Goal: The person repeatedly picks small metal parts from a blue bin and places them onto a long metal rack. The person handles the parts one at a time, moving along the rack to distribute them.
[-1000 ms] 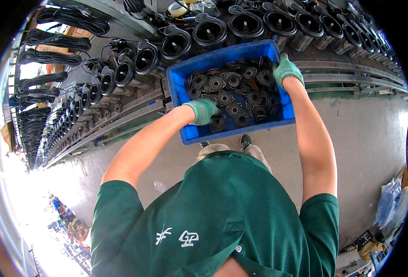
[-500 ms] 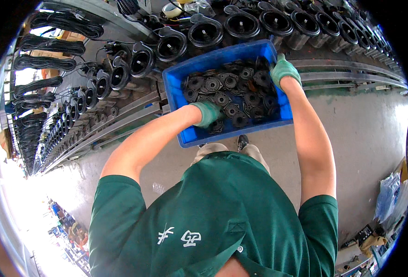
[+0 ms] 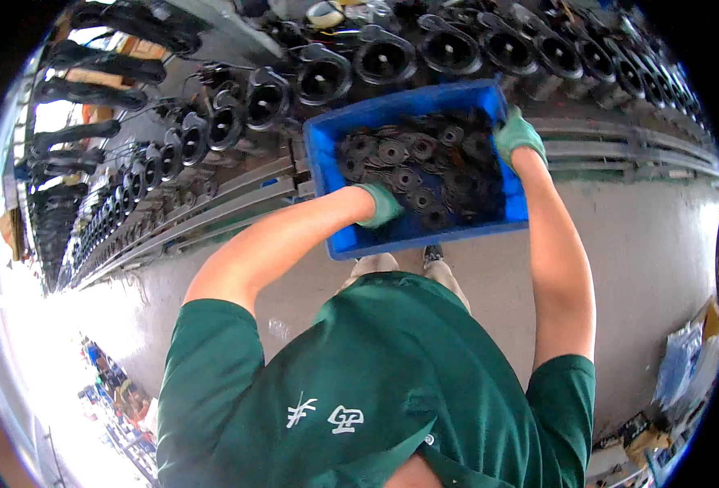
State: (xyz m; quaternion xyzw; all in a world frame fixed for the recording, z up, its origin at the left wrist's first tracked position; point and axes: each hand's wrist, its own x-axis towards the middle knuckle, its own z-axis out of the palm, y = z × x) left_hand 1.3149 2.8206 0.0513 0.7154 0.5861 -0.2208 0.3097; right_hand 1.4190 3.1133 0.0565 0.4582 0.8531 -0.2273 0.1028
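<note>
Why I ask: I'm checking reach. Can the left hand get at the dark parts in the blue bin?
Probably yes: the left hand reaches into the open blue bin, and no lid covers the dark parts.

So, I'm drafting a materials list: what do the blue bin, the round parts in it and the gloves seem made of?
Blue bin: probably moulded plastic, smooth and lightly glossy, judging by its solid colour and thick rim. Round parts: possibly metal, dull with greyish faces, though blur leaves plastic open. Gloves: likely knitted fabric, matte green, closely fitting.

Dark green shirt (image 3: 368, 358), green gloves (image 3: 382, 205)
</note>
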